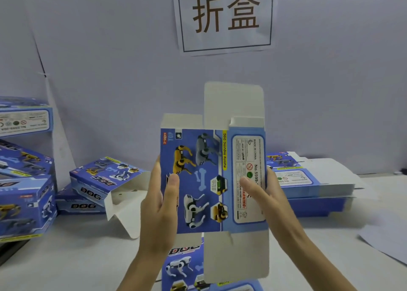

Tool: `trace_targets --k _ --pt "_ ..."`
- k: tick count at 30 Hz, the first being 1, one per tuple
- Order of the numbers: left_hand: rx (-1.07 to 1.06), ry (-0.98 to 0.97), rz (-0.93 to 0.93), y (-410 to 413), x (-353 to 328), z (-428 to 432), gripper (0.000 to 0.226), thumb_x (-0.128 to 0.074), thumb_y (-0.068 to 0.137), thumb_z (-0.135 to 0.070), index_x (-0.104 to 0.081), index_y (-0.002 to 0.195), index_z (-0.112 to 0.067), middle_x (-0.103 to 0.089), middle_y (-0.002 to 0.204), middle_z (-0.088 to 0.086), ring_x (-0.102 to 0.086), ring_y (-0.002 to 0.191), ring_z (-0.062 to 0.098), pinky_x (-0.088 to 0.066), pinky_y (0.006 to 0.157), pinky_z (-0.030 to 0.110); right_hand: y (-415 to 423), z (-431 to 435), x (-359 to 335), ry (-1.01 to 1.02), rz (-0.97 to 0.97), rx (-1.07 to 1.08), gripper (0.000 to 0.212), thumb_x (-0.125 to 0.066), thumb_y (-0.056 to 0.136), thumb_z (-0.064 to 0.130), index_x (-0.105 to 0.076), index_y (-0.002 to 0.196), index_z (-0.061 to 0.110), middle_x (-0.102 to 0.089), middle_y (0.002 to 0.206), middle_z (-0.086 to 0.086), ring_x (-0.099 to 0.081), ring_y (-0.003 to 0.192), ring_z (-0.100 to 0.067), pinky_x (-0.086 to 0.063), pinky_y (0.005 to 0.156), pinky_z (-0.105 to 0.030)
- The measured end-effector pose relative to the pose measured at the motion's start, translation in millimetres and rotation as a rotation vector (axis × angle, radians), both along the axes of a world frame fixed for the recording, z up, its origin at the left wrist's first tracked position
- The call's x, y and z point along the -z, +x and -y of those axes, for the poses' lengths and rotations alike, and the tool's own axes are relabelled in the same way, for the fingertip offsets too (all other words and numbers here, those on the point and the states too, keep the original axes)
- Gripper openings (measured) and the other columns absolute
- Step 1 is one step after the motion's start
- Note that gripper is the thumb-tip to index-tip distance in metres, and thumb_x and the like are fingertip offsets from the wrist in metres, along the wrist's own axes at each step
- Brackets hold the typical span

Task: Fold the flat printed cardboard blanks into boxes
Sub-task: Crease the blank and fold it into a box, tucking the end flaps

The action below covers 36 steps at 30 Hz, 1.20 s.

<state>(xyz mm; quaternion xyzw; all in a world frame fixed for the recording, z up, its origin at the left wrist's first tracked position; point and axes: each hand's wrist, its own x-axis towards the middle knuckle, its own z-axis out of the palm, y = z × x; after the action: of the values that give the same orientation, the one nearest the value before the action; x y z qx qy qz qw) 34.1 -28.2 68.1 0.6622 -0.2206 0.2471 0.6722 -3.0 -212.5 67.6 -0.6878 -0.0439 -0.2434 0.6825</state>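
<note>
Far left: folded boxes piled on the table, blue print with robot dogs. Just right of them, an open-ended box lies tilted on another, its white flaps hanging out toward me.

Centre-left: my left hand grips the left edge of the blank, thumb on the printed face, fingers curled behind.

Centre: the blank is held upright in the air above the table, printed side toward me, with white flaps sticking out at top and bottom. A second blank lies flat on the table below it. A sign with two characters hangs on the wall above.

Centre-right: my right hand grips the blank's right edge, thumb on the pale label panel, fingers behind.

Right: a stack of flat blanks lies on the table. Far right: a paper sheet at the table's edge.
</note>
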Motion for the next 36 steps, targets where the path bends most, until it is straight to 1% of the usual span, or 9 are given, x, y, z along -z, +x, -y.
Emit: trace_targets --k 5,9,13,15,20,23,25,29,36 --pt "-0.016 0.053 -0.02 3 -1 -4 0.04 -0.035 0.091 -0.068 -0.026 0.129 -0.059 -0.063 0.081 -0.038 -0.063 0.076 -0.002 -0.055 0.067 0.022 3 5 1 -0.027 -0.043 -0.077 0.08 -0.069 0.05 0.066 -0.043 0.121 0.042 -0.067 0.098 0.026 -0.066 0.093 0.004 -0.052 0.059 -0.013" --pt "0.052 0.042 -0.042 -1 -5 -4 0.075 -0.036 0.079 -0.071 -0.03 0.147 -0.041 -0.06 0.088 0.0 -0.06 0.083 0.023 -0.052 0.082 0.057 8 7 -6 0.013 -0.055 -0.1 0.084 -0.076 0.045 0.062 -0.046 0.117 0.033 -0.069 0.105 0.005 -0.07 0.079 0.0 -0.052 0.055 -0.015" --pt "0.084 0.023 -0.066 2 -2 -5 0.067 -0.035 0.084 -0.06 -0.03 0.147 -0.038 -0.066 0.085 -0.011 -0.066 0.084 0.011 -0.056 0.082 0.048 7 8 -9 0.017 -0.039 -0.108 0.124 -0.077 0.016 0.075 -0.043 0.125 0.03 -0.068 0.106 0.002 -0.071 0.078 -0.004 -0.053 0.058 -0.018" --pt "0.135 -0.003 -0.065 2 1 -1 0.064 -0.035 0.086 -0.059 -0.031 0.147 -0.041 -0.067 0.11 -0.022 -0.064 0.102 0.001 -0.056 0.089 0.036 2 5 -6 0.017 -0.048 -0.172 0.125 -0.076 0.019 0.08 -0.042 0.129 0.031 -0.07 0.106 0.006 -0.071 0.088 -0.011 -0.056 0.068 -0.025" --pt "0.358 -0.054 -0.162 -9 14 27 0.05 -0.047 0.088 -0.057 -0.03 0.134 -0.065 -0.05 0.141 -0.019 -0.056 0.122 0.004 -0.052 0.088 0.021 -15 -21 -1 -0.146 -0.043 -0.329 0.074 -0.069 0.054 0.061 -0.044 0.121 0.04 -0.064 0.103 0.035 -0.061 0.097 0.012 -0.048 0.071 -0.004" --pt "0.345 -0.024 -0.134 -2 8 17 0.062 -0.047 0.086 -0.065 -0.03 0.144 -0.05 -0.049 0.144 -0.008 -0.055 0.125 0.014 -0.051 0.097 0.036 -20 -16 -8 -0.177 -0.034 -0.285 0.045 -0.067 0.059 0.054 -0.057 0.095 0.029 -0.067 0.077 0.028 -0.063 0.075 0.011 -0.046 0.061 -0.004" --pt "0.319 -0.061 -0.116 5 -2 0 0.06 -0.056 0.085 -0.058 -0.033 0.141 -0.051 -0.057 0.134 -0.017 -0.06 0.116 0.006 -0.055 0.083 0.024 -19 -7 -10 -0.122 -0.025 -0.216 0.032 -0.068 0.067 0.048 -0.059 0.081 0.02 -0.064 0.065 0.019 -0.06 0.061 0.004 -0.046 0.054 -0.01" --pt "0.332 -0.038 -0.267 8 -10 -18 0.097 -0.087 0.045 -0.062 -0.047 0.13 -0.039 -0.07 0.113 -0.011 -0.071 0.096 0.016 -0.059 0.069 0.027 -14 7 -10 0.017 -0.122 -0.15 0.043 -0.065 0.067 0.05 -0.048 0.068 0.011 -0.046 0.057 0.003 -0.042 0.05 -0.009 -0.038 0.045 -0.017" --pt "0.091 -0.102 -0.31 15 -3 -20 0.041 -0.079 0.056 -0.041 -0.066 0.092 -0.026 -0.076 0.082 0.0 -0.073 0.067 0.02 -0.057 0.049 0.031 -11 7 -8 -0.024 -0.081 -0.099 0.034 -0.063 0.077 0.045 -0.068 0.076 0.011 -0.062 0.068 -0.017 -0.045 0.045 -0.009 -0.035 0.039 -0.016"
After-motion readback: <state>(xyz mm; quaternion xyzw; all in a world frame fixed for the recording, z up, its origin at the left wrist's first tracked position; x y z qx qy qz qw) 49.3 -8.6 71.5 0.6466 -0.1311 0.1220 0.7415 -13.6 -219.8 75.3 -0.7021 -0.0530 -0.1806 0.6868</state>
